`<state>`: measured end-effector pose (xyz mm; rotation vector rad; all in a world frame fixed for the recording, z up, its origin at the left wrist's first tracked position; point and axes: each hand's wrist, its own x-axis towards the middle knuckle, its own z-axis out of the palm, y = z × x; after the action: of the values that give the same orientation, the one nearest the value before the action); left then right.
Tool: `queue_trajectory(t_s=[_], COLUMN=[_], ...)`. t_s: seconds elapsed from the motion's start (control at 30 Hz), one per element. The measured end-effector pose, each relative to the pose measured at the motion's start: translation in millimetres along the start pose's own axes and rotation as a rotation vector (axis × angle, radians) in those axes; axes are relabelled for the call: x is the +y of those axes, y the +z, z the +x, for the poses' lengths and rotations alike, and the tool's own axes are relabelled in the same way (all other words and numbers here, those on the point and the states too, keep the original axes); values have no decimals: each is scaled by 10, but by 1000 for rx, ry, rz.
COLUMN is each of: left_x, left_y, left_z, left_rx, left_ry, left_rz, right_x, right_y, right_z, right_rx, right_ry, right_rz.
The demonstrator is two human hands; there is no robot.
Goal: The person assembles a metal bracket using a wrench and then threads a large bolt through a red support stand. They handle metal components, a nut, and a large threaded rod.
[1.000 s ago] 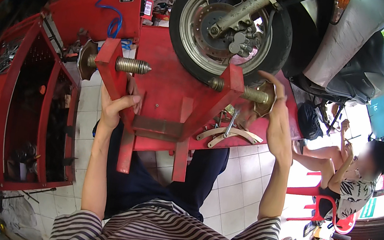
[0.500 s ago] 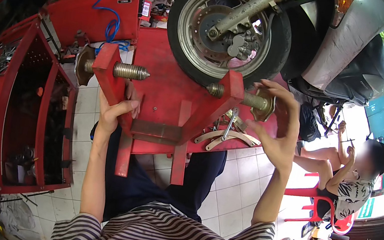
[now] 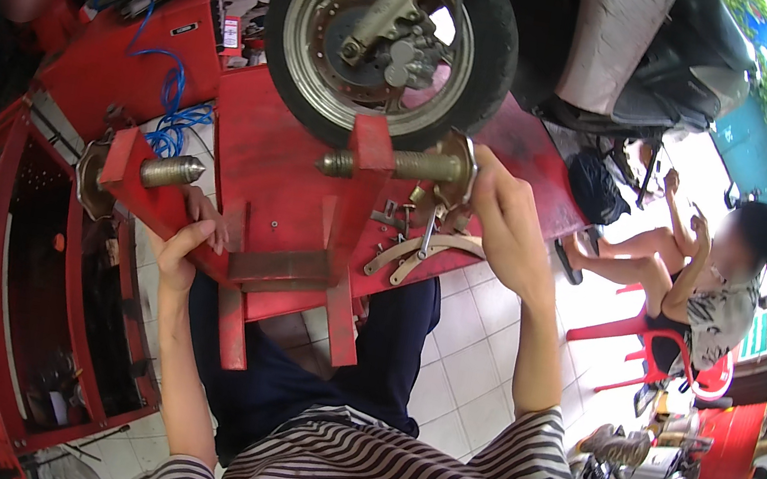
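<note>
A red steel stand (image 3: 292, 272) with two uprights is tilted in front of me above a red platform. My left hand (image 3: 184, 252) is wrapped round its left upright, thumb in front, fingers behind. Through that upright runs a pointed threaded spindle (image 3: 172, 171) with a worn metal handwheel (image 3: 91, 180) on its outer end. A second pointed spindle (image 3: 411, 165) passes through the right upright. Its brass-coloured handwheel (image 3: 461, 176) is pinched at the outer edge by my right hand (image 3: 512, 231), whose fingers are curled in and partly hidden.
Ahead stands a scooter's front wheel (image 3: 482, 43) on the red platform (image 3: 247, 115). Curved brake shoes (image 3: 432, 253) and small parts lie at its near edge. To the left is a red tool cabinet (image 3: 20, 229); a blue hose (image 3: 170, 92) lies behind. A person sits on a red chair (image 3: 618, 324) at right.
My right hand has gone from loosely spread round the right handwheel to closed on its edge. The stand now leans with its left side lower. The view has shifted.
</note>
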<state>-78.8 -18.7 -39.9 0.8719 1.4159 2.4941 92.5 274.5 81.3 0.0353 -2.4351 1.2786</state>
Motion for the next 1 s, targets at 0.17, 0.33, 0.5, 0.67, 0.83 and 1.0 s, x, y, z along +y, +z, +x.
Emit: queue_trajectory(t_s=[0.17,0.33,0.5,0.67,0.83,1.0], left_x=[8,1,20,22,-27,-16], left_y=[33,60,53,41,48,5], left_z=[16,28,39,49,39,7], left_rx=[-26,-21,-41,-43,-44,-59], left_ry=[23,24,31,31,36,46], left_rz=[-8,-5,-21,-26,-59,-55], right_x=[36,52,38,-46,33,57], right_y=[78,-52,112,106,146,55], right_z=[23,69,39,-41,35,4], right_rx=[121,-73,106,172,153,163], right_ry=[-171,12,-154,-78,-225,-67], right_rz=[50,-70,52,129,192,208])
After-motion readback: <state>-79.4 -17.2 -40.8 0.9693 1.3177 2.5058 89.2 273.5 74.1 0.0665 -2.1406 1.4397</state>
